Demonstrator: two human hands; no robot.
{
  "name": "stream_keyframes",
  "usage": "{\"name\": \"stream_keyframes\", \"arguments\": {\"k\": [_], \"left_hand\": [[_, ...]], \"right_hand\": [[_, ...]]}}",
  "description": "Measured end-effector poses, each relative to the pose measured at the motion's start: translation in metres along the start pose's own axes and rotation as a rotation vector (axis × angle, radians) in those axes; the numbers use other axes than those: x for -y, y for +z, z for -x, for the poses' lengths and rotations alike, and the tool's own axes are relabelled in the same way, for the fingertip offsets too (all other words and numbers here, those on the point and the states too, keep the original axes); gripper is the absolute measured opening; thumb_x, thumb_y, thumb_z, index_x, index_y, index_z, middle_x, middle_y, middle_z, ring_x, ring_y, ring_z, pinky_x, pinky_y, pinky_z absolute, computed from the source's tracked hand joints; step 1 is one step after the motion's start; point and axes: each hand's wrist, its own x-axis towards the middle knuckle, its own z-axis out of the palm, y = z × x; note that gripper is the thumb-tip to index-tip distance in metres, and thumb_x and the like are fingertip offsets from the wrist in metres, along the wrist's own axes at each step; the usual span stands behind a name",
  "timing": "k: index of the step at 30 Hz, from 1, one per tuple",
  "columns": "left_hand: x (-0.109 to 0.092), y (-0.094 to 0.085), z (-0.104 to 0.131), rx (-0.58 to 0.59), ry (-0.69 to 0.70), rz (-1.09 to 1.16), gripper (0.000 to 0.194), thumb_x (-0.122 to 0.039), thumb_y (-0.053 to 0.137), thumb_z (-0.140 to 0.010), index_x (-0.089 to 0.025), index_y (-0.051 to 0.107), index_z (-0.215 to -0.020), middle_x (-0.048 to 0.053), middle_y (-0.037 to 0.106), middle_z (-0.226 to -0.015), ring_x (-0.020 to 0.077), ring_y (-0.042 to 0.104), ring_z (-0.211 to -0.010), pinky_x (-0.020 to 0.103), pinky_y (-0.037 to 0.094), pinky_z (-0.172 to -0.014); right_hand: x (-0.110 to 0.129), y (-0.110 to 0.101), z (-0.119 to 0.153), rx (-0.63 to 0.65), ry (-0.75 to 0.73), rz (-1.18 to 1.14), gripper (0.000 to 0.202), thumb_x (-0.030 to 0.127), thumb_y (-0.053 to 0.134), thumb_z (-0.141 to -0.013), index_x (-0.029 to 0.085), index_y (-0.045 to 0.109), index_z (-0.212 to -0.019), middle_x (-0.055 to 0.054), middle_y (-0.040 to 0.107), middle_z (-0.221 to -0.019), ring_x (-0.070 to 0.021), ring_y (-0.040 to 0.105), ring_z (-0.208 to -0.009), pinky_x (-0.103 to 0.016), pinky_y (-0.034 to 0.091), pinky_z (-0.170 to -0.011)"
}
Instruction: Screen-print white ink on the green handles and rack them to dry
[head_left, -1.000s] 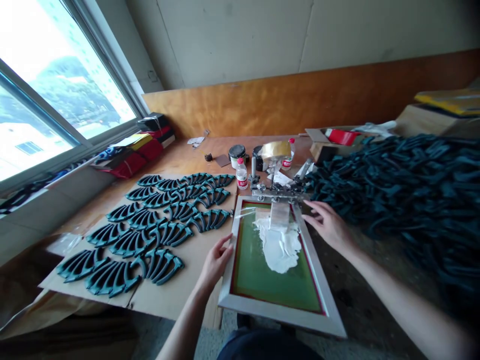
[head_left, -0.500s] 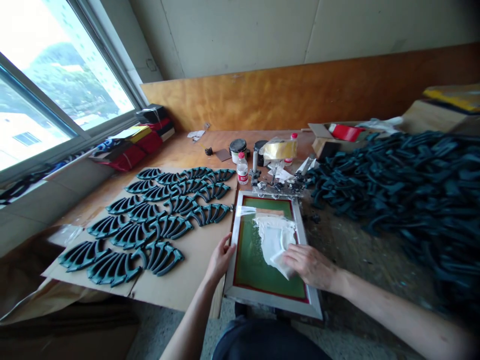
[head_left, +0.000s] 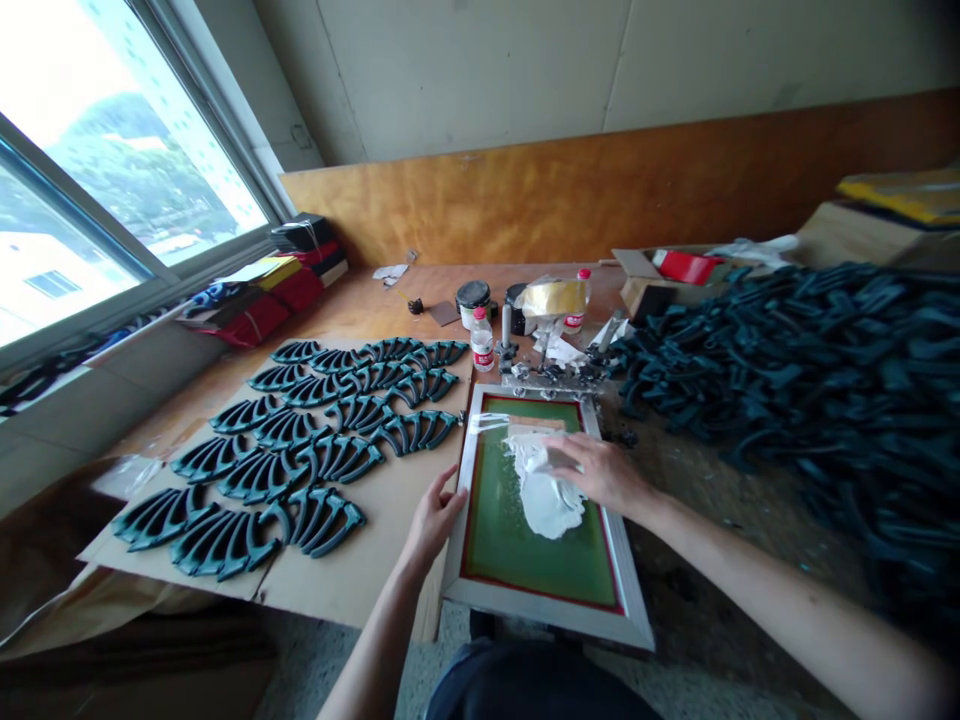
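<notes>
A silver-edged printing screen point(head_left: 553, 617) with green mesh lies in front of me. My left hand point(head_left: 435, 512) grips its left rim, thumb and fingers closed at the edge. Thick white ink point(head_left: 553, 510) is smeared over the upper middle of the mesh. Above that ink, my right hand point(head_left: 600, 470) is closed on a white squeegee point(head_left: 546, 457), its shape mostly hidden by fingers and ink. Clamps point(head_left: 553, 376) on a metal bar stand at the screen's far edge.
Dark green curved parts point(head_left: 262, 470) lie in rows on cardboard point(head_left: 330, 590) to the left. A large heap of similar parts point(head_left: 810, 370) covers the right. Behind the screen stand a plastic bottle point(head_left: 482, 345) with a red cap and an ink tub point(head_left: 474, 298).
My right hand has moved the squeegee away from me, up the mesh and slightly left. The lower part of the white ink is now uncovered. My left hand stays at the rim.
</notes>
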Motion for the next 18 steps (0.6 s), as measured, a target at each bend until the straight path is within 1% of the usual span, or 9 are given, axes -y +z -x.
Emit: {"name": "stream_keyframes", "arguments": {"k": [2,4,6,8,9,11,14,16,18], "left_hand": [[-0.017,-0.004,0.005,0.027,0.010,-0.004,0.091,-0.060,0.070,-0.066,-0.015,0.043,-0.140,-0.007,0.055,-0.057,0.0087,0.046,-0.047,0.019,0.030,-0.045],[-0.042,-0.008,0.009,0.026,0.044,-0.013,0.079,-0.063,0.066,-0.069,-0.016,0.055,-0.131,-0.004,0.059,-0.060,0.0111,0.051,-0.052,0.020,0.035,-0.049],[-0.072,-0.008,0.012,-0.001,0.119,-0.016,0.063,-0.066,0.059,-0.074,-0.015,0.070,-0.109,0.000,0.062,-0.065,0.0143,0.056,-0.060,0.022,0.040,-0.054],[-0.105,-0.003,0.009,-0.027,0.224,0.045,0.060,-0.069,0.049,-0.079,-0.015,0.073,-0.094,0.003,0.066,-0.072,0.0163,0.060,-0.067,0.024,0.044,-0.058],[-0.122,0.001,0.005,-0.036,0.280,0.100,0.060,-0.069,0.047,-0.081,-0.016,0.072,-0.093,0.004,0.068,-0.077,0.0166,0.061,-0.068,0.025,0.046,-0.059],[-0.152,0.009,-0.006,-0.043,0.378,0.197,0.060,-0.068,0.045,-0.082,-0.015,0.069,-0.094,0.006,0.070,-0.084,0.0165,0.062,-0.070,0.025,0.047,-0.059],[-0.183,0.019,-0.023,-0.078,0.451,0.231,0.061,-0.068,0.045,-0.082,-0.012,0.067,-0.084,0.009,0.071,-0.079,0.0164,0.063,-0.070,0.023,0.047,-0.056],[-0.182,0.026,-0.025,-0.139,0.471,0.284,0.060,-0.069,0.045,-0.081,-0.013,0.066,-0.088,0.008,0.071,-0.078,0.0159,0.064,-0.070,0.022,0.047,-0.056],[-0.158,0.036,-0.015,-0.187,0.424,0.341,0.057,-0.068,0.049,-0.081,-0.016,0.063,-0.098,0.006,0.071,-0.078,0.0141,0.063,-0.067,0.021,0.047,-0.055]], "right_hand": [[-0.013,-0.018,-0.026,-0.047,0.130,0.103,0.055,0.033,0.064,-0.085,0.031,0.048,-0.137,-0.003,0.066,-0.102,-0.0192,0.063,-0.085,-0.028,0.050,-0.073],[-0.031,-0.037,-0.039,-0.116,0.238,0.176,0.055,0.041,0.060,-0.086,0.031,0.046,-0.139,-0.004,0.067,-0.101,-0.0192,0.063,-0.078,-0.027,0.049,-0.065],[-0.052,-0.051,-0.033,-0.246,0.331,0.166,0.043,0.043,0.052,-0.091,0.025,0.056,-0.130,-0.006,0.068,-0.098,-0.0193,0.063,-0.075,-0.027,0.048,-0.064],[-0.070,-0.051,-0.014,-0.308,0.387,0.123,0.036,0.042,0.044,-0.093,0.019,0.066,-0.111,-0.007,0.069,-0.090,-0.0193,0.063,-0.073,-0.028,0.048,-0.064],[-0.075,-0.045,-0.002,-0.292,0.393,0.105,0.038,0.043,0.041,-0.093,0.017,0.068,-0.101,-0.006,0.069,-0.086,-0.0187,0.062,-0.071,-0.027,0.049,-0.064],[-0.075,-0.021,0.022,-0.199,0.362,0.083,0.044,0.050,0.040,-0.091,0.017,0.068,-0.084,-0.004,0.067,-0.080,-0.0165,0.060,-0.068,-0.026,0.049,-0.063],[-0.055,0.027,0.048,-0.062,0.266,0.097,0.040,0.055,0.051,-0.086,0.018,0.063,-0.075,-0.004,0.063,-0.080,-0.0169,0.059,-0.073,-0.026,0.048,-0.067],[-0.038,0.050,0.055,0.000,0.241,0.139,0.028,0.044,0.058,-0.087,0.018,0.059,-0.077,-0.007,0.063,-0.085,-0.0201,0.060,-0.081,-0.029,0.047,-0.072],[-0.019,0.059,0.054,0.040,0.293,0.147,0.016,0.030,0.057,-0.089,0.017,0.055,-0.080,-0.007,0.062,-0.083,-0.0204,0.060,-0.080,-0.029,0.045,-0.071]]}}
